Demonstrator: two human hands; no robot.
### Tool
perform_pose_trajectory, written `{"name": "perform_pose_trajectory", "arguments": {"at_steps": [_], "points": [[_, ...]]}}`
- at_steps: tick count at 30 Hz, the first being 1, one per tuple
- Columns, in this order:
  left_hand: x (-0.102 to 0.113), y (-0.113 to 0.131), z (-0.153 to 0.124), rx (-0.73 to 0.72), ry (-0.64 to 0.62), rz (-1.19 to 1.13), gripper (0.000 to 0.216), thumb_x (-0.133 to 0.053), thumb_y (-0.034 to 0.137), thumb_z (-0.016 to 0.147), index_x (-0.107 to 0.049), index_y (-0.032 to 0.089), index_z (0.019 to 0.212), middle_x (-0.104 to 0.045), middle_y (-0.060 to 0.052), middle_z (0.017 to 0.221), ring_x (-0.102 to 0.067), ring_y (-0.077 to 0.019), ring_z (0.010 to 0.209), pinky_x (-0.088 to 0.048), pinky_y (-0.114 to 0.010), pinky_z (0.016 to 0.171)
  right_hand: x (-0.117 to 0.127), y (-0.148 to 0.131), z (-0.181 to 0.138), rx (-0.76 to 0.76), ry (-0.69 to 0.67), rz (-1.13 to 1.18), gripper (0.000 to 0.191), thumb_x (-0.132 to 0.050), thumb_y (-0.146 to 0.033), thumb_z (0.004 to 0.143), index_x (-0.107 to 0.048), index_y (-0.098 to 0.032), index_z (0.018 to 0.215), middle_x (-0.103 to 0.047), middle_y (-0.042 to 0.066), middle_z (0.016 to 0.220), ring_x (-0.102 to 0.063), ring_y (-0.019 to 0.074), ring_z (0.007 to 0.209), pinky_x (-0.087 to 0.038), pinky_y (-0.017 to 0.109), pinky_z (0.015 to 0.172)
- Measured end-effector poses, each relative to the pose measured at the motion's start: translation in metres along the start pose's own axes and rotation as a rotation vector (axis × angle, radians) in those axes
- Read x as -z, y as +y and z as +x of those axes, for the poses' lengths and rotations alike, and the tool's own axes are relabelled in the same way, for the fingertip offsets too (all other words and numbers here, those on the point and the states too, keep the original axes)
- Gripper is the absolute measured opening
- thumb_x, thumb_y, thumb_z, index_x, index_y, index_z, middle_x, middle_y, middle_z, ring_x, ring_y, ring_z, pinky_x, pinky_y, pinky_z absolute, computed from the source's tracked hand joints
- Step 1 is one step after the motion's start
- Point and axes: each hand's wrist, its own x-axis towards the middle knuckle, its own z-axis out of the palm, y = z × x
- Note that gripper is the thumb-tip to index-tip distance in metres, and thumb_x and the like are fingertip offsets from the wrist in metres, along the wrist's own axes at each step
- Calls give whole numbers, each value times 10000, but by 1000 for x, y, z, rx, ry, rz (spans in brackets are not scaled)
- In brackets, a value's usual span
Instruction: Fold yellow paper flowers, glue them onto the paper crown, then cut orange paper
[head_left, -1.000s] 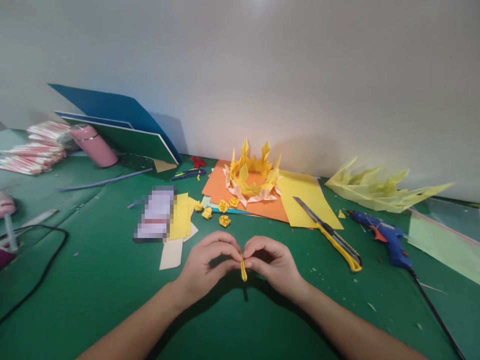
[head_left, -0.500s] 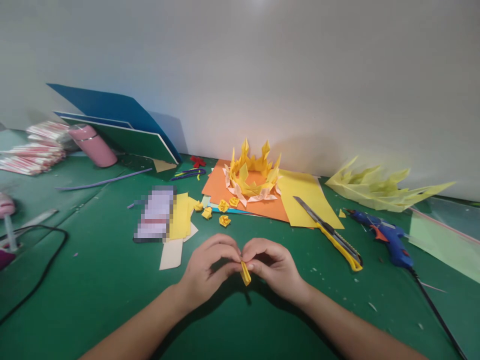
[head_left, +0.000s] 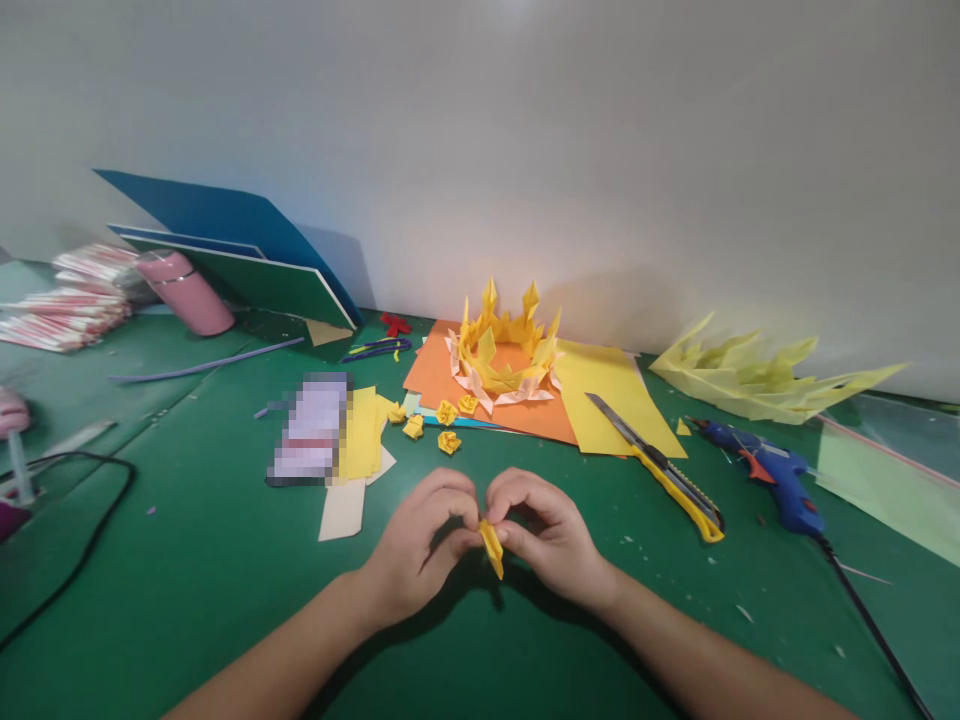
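Observation:
Between both hands, above the green tabletop (head_left: 247,620), is a small folded piece of yellow paper (head_left: 493,552). My left hand (head_left: 424,545) pinches its upper left side with thumb and forefinger. My right hand (head_left: 547,535) grips it from the right in a like pinch, and the fingertips hide its top end. Just beyond the hands lie several small folded yellow paper roses (head_left: 448,442). Farther back, a yellow and pale pink folded paper crown (head_left: 510,370) stands on an orange sheet (head_left: 547,425).
At right lie a yellow box cutter (head_left: 671,480) with its blade out, a blue glue gun (head_left: 787,490) and a pale yellow paper crown (head_left: 757,385). Yellow paper slips (head_left: 364,430) and a blurred-out phone (head_left: 311,430) lie left, with a pink bottle (head_left: 187,290) behind.
The folded yellow paper has turned slightly, its lower end now farther right and showing a broader face. Both hands keep their pinch in nearly the same place.

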Motion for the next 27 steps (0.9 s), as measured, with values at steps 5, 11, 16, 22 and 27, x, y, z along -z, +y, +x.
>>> {"name": "perform_pose_trajectory", "arguments": {"at_steps": [5, 11, 16, 22, 27], "points": [[-2, 1, 3, 61, 59, -34, 254, -391, 396, 930, -475, 217, 770, -532, -32, 795, -525, -161, 763, -453, -282, 686, -4, 1, 1, -83, 4, 45, 146, -559, -323, 874, -547, -215, 777, -554, 13, 769, -539, 136, 728, -456, 263, 671], [1, -1, 4, 78, 39, -93, 147, -480, 286, 904, -517, 211, 783, -572, -36, 838, -550, -161, 811, -454, -292, 734, -5, 1, 2, -88, 65, 37, 119, -558, -267, 859, -534, -217, 754, -546, 9, 771, -527, 134, 726, -444, 255, 666], [-2, -2, 6, 301, 32, -354, 167, -614, 320, 811, -547, 198, 719, -592, -19, 777, -562, -154, 763, -456, -292, 714, -3, 1, 3, -68, 92, 7, 98, -571, -243, 841, -540, -219, 751, -553, 6, 753, -527, 136, 711, -441, 257, 653], [-5, 1, 12, 739, 6, -756, 311, -767, 389, 631, -567, 178, 741, -575, 24, 701, -529, -108, 628, -434, -263, 616, -4, 1, 0, -133, 121, -63, 111, -580, -219, 815, -531, -209, 715, -543, -6, 703, -514, 120, 640, -429, 241, 593], [-2, 2, 15, 831, 36, -762, 274, -796, 342, 599, -606, 173, 697, -598, 32, 661, -538, -94, 597, -440, -255, 615, -4, 2, 3, -273, 128, -8, 131, -596, -276, 792, -543, -202, 698, -543, -6, 684, -504, 114, 612, -425, 243, 571]]}}
